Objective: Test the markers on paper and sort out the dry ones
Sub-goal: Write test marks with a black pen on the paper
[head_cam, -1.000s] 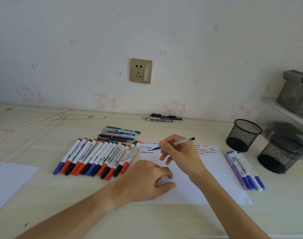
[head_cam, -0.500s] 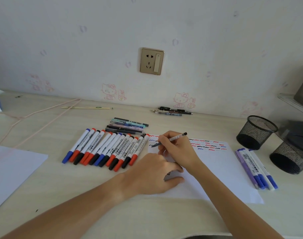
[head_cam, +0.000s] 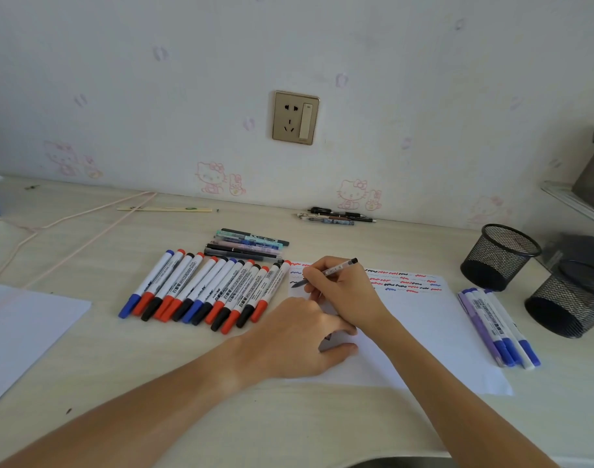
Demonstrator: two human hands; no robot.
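Observation:
My right hand (head_cam: pixel 343 295) grips a thin clear pen (head_cam: pixel 326 273) with its dark tip down on the upper left corner of the white test paper (head_cam: pixel 424 319). Rows of red, blue and black squiggles run along the paper's top edge. My left hand (head_cam: pixel 299 339) rests on the paper's left side, fingers spread flat. A row of several whiteboard markers (head_cam: pixel 208 290) with red, blue and black caps lies left of the paper. Several blue and purple markers (head_cam: pixel 498 327) lie at the paper's right edge.
A small stack of pens (head_cam: pixel 248 246) lies behind the marker row, and more pens (head_cam: pixel 336 216) lie by the wall. Two black mesh pen cups (head_cam: pixel 498 256) (head_cam: pixel 572 298) stand at the right. Another white sheet (head_cam: pixel 22 329) lies at the left, with a pink cable (head_cam: pixel 69 228) behind it.
The pen tip has dropped lower onto the paper's left corner. The camera has moved closer and turned slightly left. My left hand stays on the paper.

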